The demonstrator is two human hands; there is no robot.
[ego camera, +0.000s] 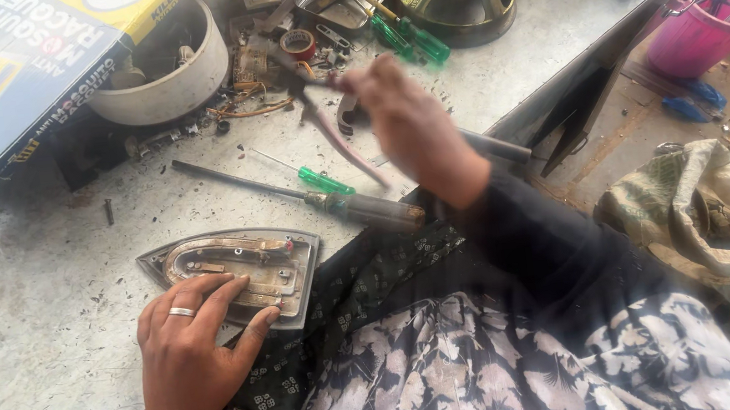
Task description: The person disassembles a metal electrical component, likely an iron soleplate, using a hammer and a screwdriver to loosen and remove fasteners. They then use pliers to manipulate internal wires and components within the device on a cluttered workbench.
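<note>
Near the front edge of the grey surface lies an iron soleplate, its long axis left-right, tip pointing left. Left hand presses flat on it, fingers spread. Right hand, blurred, is closed on pliers above a screwdriver.

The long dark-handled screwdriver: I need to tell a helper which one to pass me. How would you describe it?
On the grey workbench, look just beyond the iron soleplate that the left hand presses. The long screwdriver lies there slantwise, its grimy brown handle at the bench's near edge. The small screwdriver beside it is shorter, with a bright green handle.
</note>
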